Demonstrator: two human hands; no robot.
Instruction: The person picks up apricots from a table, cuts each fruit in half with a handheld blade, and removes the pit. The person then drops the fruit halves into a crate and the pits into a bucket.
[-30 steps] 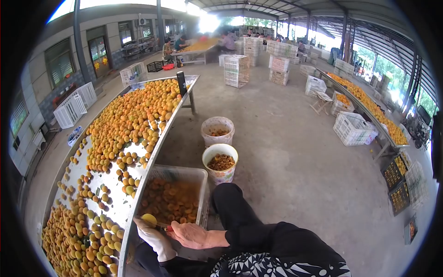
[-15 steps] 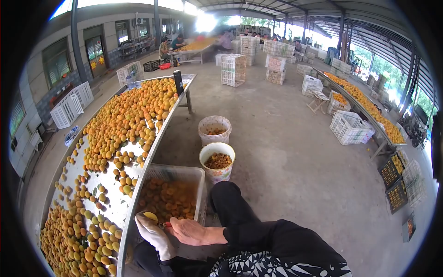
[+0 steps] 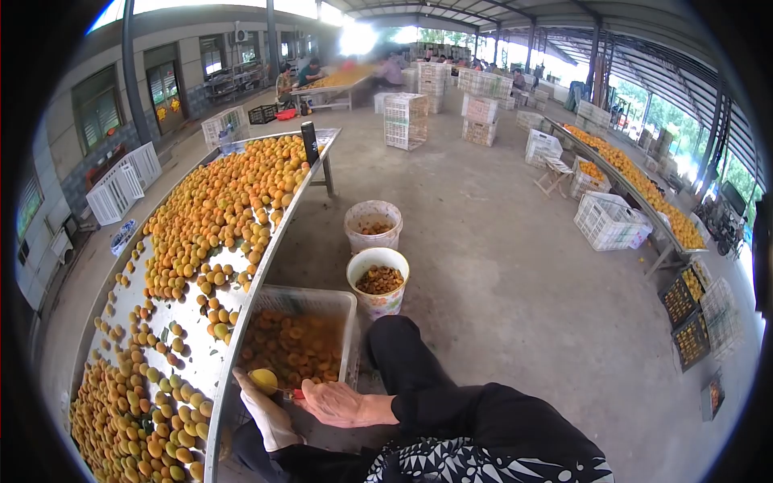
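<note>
My left hand (image 3: 269, 417), in a whitish glove, is closed around a yellow apricot (image 3: 263, 379). My right hand (image 3: 336, 403), bare, grips a small red-handled tool (image 3: 298, 394), its tip pointing at the fruit; the tip is too small to make out. Both hands are low, just above my lap and by the near edge of a pale plastic crate (image 3: 352, 318). Inside that crate lie many orange-brown apricot pieces (image 3: 294, 342). To the left, a metal table (image 3: 193, 366) carries a large spread of whole apricots (image 3: 225, 197).
Two buckets with fruit scraps, a patterned one (image 3: 385, 304) and a whitish one (image 3: 377, 242), stand beyond my knee. A black bottle (image 3: 309, 143) stands at the table's far corner. White crates (image 3: 405, 121) are stacked farther off. Another fruit table (image 3: 636, 181) runs along the right.
My left hand has turned slightly, and more of the apricot shows. The right hand with its tool has shifted a little to the right.
</note>
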